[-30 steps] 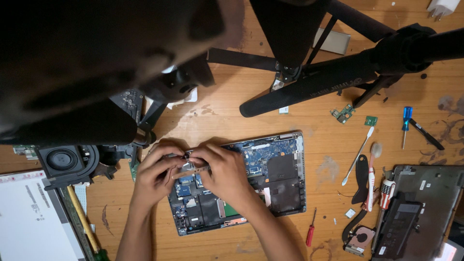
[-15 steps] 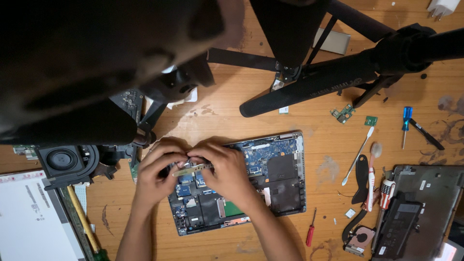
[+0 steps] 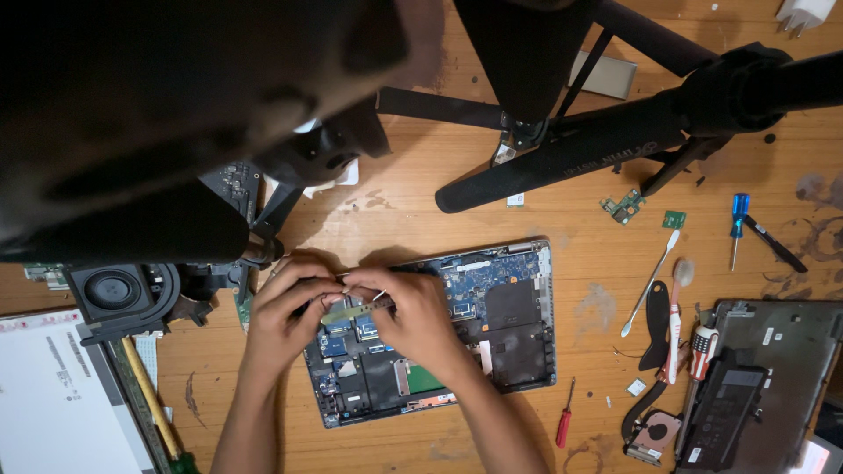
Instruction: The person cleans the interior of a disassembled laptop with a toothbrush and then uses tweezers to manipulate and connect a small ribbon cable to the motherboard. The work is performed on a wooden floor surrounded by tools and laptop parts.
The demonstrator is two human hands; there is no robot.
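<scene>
An opened laptop base (image 3: pixel 492 307) with its blue circuit board exposed lies on the wooden table. Both my hands are over its upper left corner. My left hand (image 3: pixel 285 312) and my right hand (image 3: pixel 408 312) together pinch a small, thin, pale strip-shaped part (image 3: pixel 351 310) just above the board. The fingertips of both hands meet at that part. My forearms come up from the bottom edge and hide the board's lower left portion.
A black tripod (image 3: pixel 597 132) spans the top. Right of the laptop lie a red screwdriver (image 3: pixel 564 426), a blue screwdriver (image 3: pixel 739 219), a toothbrush (image 3: pixel 676 307) and another dismantled laptop (image 3: pixel 764 386). A speaker (image 3: pixel 114 290) and a white panel (image 3: pixel 53 404) sit at left.
My hands have lifted and turned the thin strip part slightly; the fingers have spread a little so the part now shows between them.
</scene>
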